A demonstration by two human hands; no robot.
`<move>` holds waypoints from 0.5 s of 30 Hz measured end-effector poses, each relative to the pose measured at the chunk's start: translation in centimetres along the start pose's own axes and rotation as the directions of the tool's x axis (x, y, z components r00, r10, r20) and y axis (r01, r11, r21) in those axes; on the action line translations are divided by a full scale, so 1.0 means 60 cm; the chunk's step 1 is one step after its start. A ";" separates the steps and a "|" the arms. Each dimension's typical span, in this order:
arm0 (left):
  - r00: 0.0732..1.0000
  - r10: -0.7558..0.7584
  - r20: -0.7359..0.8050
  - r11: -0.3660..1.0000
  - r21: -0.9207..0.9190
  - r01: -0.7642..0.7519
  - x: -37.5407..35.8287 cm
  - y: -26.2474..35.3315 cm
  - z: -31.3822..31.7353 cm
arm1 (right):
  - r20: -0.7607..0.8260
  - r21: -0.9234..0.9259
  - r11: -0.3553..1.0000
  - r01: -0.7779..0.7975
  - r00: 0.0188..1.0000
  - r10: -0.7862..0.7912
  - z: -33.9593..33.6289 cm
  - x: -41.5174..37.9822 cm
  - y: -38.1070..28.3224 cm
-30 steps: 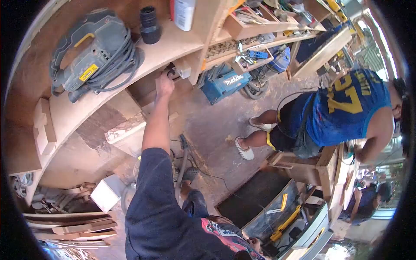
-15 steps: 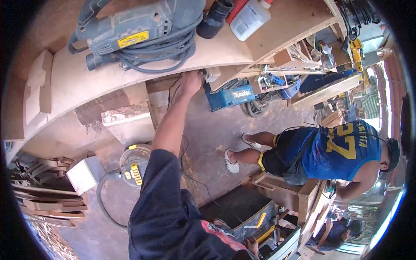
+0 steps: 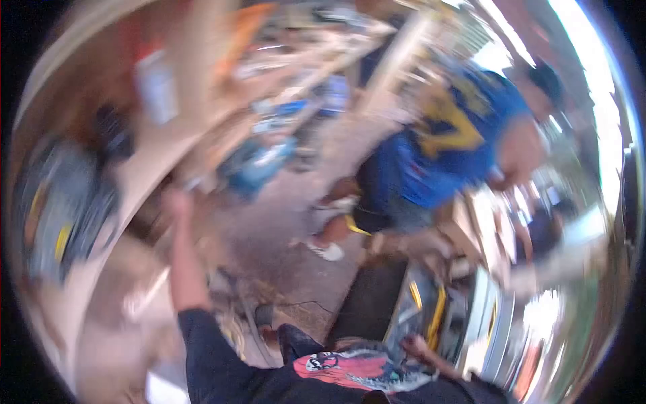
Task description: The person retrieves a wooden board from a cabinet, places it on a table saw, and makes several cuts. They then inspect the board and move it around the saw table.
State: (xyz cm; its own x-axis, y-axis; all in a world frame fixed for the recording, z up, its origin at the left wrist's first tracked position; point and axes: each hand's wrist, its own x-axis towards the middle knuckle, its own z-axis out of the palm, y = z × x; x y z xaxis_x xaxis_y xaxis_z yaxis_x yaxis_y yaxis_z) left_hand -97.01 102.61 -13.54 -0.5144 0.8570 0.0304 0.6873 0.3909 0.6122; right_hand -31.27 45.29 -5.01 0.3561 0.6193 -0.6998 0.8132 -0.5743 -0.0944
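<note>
My left hand [image 3: 178, 202] reaches out to the underside of the curved wooden bench edge [image 3: 151, 168], beside a small pale block. Motion blur smears its fingers, and I cannot tell what they grip. Down near my waist, at the front of my printed black shirt [image 3: 363, 370], is my right hand [image 3: 416, 347]. It sits close to a dark panel or open box with yellow-edged tools [image 3: 441, 313] beyond it, its fingers too smeared to read.
A grey power tool [image 3: 64, 209] with coiled cord lies on the bench, near a white bottle [image 3: 158, 87]. A teal Makita case [image 3: 259, 165] is under the shelf. A person in a blue jersey [image 3: 444, 148] works at a wooden table to the right; another person [image 3: 542, 232] is farther off.
My view has swung to the right, shifting the bench and power tool leftward and blurring everything. My left arm stays stretched to the bench edge; more of my right forearm shows.
</note>
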 end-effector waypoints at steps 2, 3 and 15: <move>0.993 0.109 -0.038 0.992 0.066 -0.106 0.062 -0.078 0.066 | -0.079 -0.108 0.993 -0.048 0.996 0.039 0.055 0.038 0.035; 0.950 0.286 -0.124 0.928 0.283 -0.243 0.129 -0.176 0.153 | -0.114 0.142 0.983 -0.114 0.985 0.131 0.027 0.013 -0.016; 0.777 0.567 -0.274 0.824 0.183 -0.537 -0.255 -0.054 0.019 | -0.003 0.727 0.604 -0.326 0.879 0.478 0.357 -0.170 0.139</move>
State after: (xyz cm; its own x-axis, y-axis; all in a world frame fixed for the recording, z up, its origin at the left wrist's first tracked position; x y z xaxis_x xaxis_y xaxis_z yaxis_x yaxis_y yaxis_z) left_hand -90.79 88.64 -16.86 -0.1505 0.7956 0.5868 0.9359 -0.0765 0.3438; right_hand -37.95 22.71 -13.87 0.7028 0.2715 -0.6575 0.0405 -0.9381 -0.3441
